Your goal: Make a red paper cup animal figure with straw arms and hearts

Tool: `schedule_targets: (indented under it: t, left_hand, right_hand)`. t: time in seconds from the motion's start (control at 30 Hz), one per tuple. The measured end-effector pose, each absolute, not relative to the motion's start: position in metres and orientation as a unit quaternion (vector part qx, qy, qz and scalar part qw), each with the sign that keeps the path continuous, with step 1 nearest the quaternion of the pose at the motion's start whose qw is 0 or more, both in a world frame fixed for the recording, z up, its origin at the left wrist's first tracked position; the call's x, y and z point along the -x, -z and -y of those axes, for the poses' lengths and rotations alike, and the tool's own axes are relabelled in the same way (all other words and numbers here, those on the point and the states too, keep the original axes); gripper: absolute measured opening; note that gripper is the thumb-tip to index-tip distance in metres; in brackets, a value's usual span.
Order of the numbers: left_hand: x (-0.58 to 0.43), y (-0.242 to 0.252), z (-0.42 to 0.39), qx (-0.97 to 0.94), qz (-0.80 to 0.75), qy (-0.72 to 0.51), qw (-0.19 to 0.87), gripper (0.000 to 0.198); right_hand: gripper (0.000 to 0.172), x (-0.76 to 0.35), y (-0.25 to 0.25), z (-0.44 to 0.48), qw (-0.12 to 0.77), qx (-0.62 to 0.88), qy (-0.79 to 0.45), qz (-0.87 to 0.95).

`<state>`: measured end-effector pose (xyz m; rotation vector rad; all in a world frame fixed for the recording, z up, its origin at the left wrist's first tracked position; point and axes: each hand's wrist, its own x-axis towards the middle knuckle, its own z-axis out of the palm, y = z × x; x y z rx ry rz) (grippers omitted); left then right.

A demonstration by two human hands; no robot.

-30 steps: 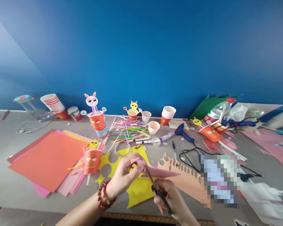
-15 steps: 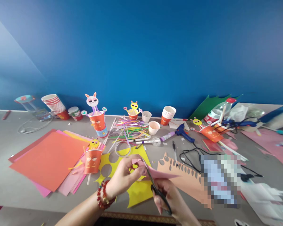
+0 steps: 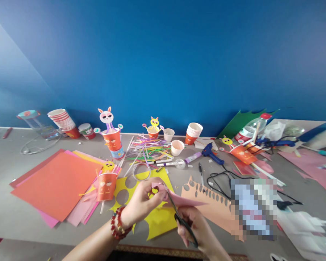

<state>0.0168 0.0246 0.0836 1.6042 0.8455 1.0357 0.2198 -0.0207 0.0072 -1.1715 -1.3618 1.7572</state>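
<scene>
Left hand (image 3: 141,206): grip clamped on pink paper (image 3: 184,200), thumb and fingers pinching its left end. Paper is held up over the right half of the yellow sheet (image 3: 160,223) and runs out past its right edge. Right hand (image 3: 192,224): grip closed round the handles of the scissors (image 3: 188,230), just off the yellow sheet's near right corner. Blades at the pink paper; can't tell how far apart they are.

Labels, all placed off the yellow sheet: bottle (image 3: 250,128), far back right, red cap, red label with white lettering too small to read. Purple tube (image 3: 192,157), behind and right, has light print, unreadable. Marker (image 3: 163,164), just behind, dark marks on a white barrel, can't make them out. Blue cup (image 3: 116,152), behind left, under a red cup (image 3: 111,139), printed pattern only partly visible.

Also: punched orange sheet (image 3: 209,206) right of the yellow sheet, cup with yellow face (image 3: 107,188) at its left edge, blue glue gun (image 3: 213,154) behind right.
</scene>
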Motion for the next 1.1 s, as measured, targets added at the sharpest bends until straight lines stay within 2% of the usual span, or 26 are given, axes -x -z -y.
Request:
schedule_targets:
  t: [0.37, 0.57, 0.73, 0.93, 1.1]
  left_hand:
    - [-0.014, -0.087, -0.026, -0.662, -0.347, -0.423, 0.513, 0.025]
    - [-0.025, -0.072, -0.014, -0.588, -0.328, -0.492, 0.552, 0.019]
    - [-0.034, -0.063, -0.007, -0.545, -0.343, -0.544, 0.538, 0.025]
    - [-0.026, -0.073, -0.013, -0.628, -0.362, -0.495, 0.479, 0.029]
    - [-0.025, -0.076, -0.014, -0.656, -0.359, -0.457, 0.482, 0.028]
  right_hand:
    - [0.065, -0.219, -0.010, 0.019, 0.304, 0.442, -0.657, 0.529]
    - [0.068, -0.212, -0.012, 0.021, 0.346, 0.442, -0.635, 0.531]
    - [0.068, -0.206, -0.017, 0.023, 0.352, 0.427, -0.633, 0.542]
    - [0.065, -0.208, -0.032, 0.022, 0.349, 0.364, -0.666, 0.550]
    - [0.066, -0.206, -0.040, 0.020, 0.355, 0.349, -0.675, 0.544]
